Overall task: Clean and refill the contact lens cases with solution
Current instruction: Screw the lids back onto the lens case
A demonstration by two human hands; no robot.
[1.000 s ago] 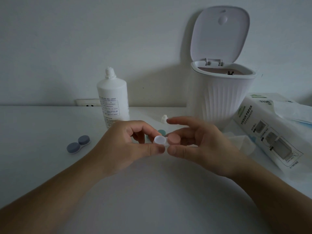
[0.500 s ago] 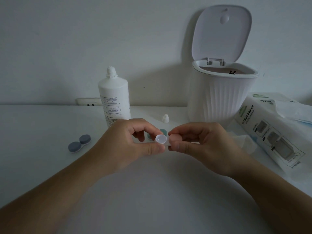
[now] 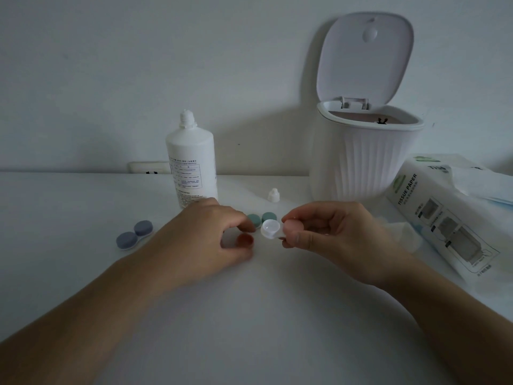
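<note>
My right hand point(image 3: 327, 232) pinches a white lens case point(image 3: 270, 229) by its pink-capped end point(image 3: 292, 227). The case's other well is uncapped and faces up. My left hand point(image 3: 205, 243) sits just left of the case and is apart from it. Its fingers are curled round a small pink cap point(image 3: 245, 240). Behind my hands, a green-capped case point(image 3: 263, 218) lies on the white table point(image 3: 249, 315), and a blue-grey-capped case point(image 3: 134, 235) lies to the left. The white solution bottle point(image 3: 191, 165) stands uncapped, with its small cap point(image 3: 273, 195) on the table to its right.
A white ribbed bin point(image 3: 366, 165) with its lid up stands at the back right. A tissue paper pack point(image 3: 444, 218) lies on the right with a loose tissue point(image 3: 402, 234) beside it. A wall socket point(image 3: 148, 167) sits behind the bottle.
My left hand has let go of the white case and drawn left and down. The right hand now holds the case alone, with the open well tipped more towards me.
</note>
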